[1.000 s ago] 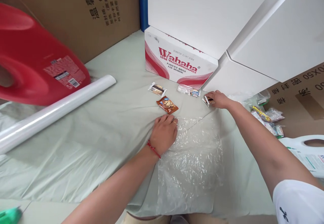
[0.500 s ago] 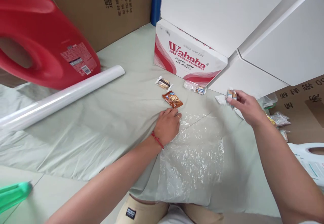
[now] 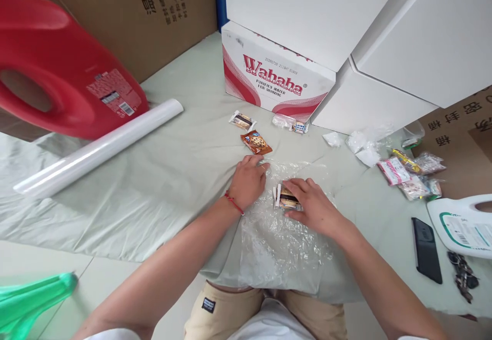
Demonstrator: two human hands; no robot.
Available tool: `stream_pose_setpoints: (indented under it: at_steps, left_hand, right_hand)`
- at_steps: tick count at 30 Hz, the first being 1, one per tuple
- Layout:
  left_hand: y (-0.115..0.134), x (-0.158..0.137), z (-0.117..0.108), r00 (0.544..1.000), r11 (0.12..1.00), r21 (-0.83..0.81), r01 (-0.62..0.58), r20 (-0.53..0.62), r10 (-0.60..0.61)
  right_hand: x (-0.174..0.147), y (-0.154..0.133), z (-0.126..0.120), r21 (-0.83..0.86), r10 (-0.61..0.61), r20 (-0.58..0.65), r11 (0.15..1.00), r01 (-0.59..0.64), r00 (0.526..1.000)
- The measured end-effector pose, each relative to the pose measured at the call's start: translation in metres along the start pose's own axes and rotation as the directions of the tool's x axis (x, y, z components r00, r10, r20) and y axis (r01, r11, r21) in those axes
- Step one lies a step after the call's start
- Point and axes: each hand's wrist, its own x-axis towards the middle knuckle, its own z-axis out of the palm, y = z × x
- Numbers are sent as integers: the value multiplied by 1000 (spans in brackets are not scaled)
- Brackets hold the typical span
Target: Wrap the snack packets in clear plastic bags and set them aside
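Note:
A clear plastic sheet (image 3: 284,258) lies crinkled on the pale green cloth in front of me. My left hand (image 3: 249,182), with a red string bracelet at the wrist, rests palm down at its upper left edge, fingers stretched forward. Over the sheet, my right hand (image 3: 313,204) has its thumb and fingers around small wrapped biscuit packs (image 3: 286,196); how many is partly hidden. Just beyond my left fingertips is a brown cookie packet (image 3: 256,142). Behind that lies another wrapped biscuit (image 3: 243,120), and a small blue-and-white packet (image 3: 299,127) sits by the Wahaha carton (image 3: 279,73).
On the left, a plastic-film roll (image 3: 100,148) lies before a big red jug (image 3: 69,68). To the right are crumpled white wrappers (image 3: 367,145), several snack packets (image 3: 394,170), a black phone (image 3: 427,250), keys (image 3: 463,276) and a white bottle (image 3: 461,225). White cabinets (image 3: 384,94) stand behind.
My right hand has come from the far right, near the white wrappers, to the plastic sheet, bringing the biscuit packs. My left hand stays at the sheet's edge. The view has shifted slightly.

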Motion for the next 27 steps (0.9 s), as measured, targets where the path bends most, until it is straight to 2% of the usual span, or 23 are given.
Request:
stream_pose_setpoints:
  at_steps: [4,13,16,20,22,24,27]
  left_hand:
    - [-2,0,1,1000,1000,-1,-3,-6,3]
    - [-3,1,1,997,998,-56,13,-77,-17]
    - [-1,0,-5,986,995,-53,89,-138,-95]
    - [5,-1,-14,951,966,12,257,-182,-251]
    - [7,-1,-15,937,947,45,318,-169,-306]
    - [8,0,-15,930,937,43,347,-146,-337]
    - [5,2,-14,927,931,-73,357,-93,-363]
  right_hand:
    - [-6,9,3,65,28,-47,998,-25,999]
    - [-9,13,2,80,-8,-70,997,13,998]
    - [-9,21,-6,132,-9,-148,991,29,989]
    - [13,40,-17,62,80,-294,996,-64,953]
    - [32,53,-19,9,100,-284,995,-101,954]
    - [51,64,-18,3,124,-225,992,-126,966]
    - [71,74,-18,76,171,-114,984,-163,979]
